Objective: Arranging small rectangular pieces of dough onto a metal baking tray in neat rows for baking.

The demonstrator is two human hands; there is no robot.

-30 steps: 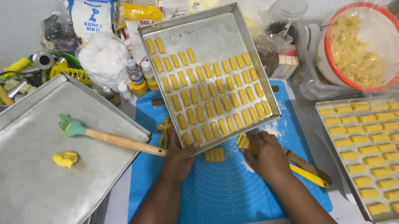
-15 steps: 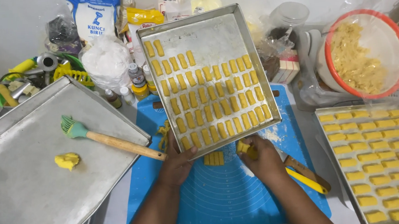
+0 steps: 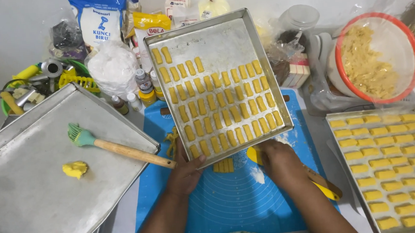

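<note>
A: What do your hands do at this moment?

B: Your left hand (image 3: 184,173) holds the near edge of the tilted baking tray (image 3: 222,39), thumb on the rim. Your right hand (image 3: 280,162) lies on the blue silicone mat (image 3: 232,201), just below the tray corner, fingers curled down; if it grips something, I cannot tell. A yellow scraper (image 3: 319,184) sticks out from under it.

A: And what is in that tray?

B: Rows of small yellow dough sticks (image 3: 216,106) fill the near part; the far part is bare metal. A few more cut dough pieces (image 3: 223,166) lie on the mat, between your two hands.

A: The other containers?

B: To your right, a second tray (image 3: 336,140) is full with rectangular dough pieces in neat rows. To your left, a big empty-looking tray (image 3: 26,209) carries only one lump of yellow butter (image 3: 75,169) and a green brush (image 3: 118,148) with a wooden handle. Farther right, a bowl with a red rim (image 3: 406,32) holds crumbly yellow dough under plastic. At the far side stand small bottles (image 3: 143,82), a white bag of powder (image 3: 112,67) and some packets.
</note>
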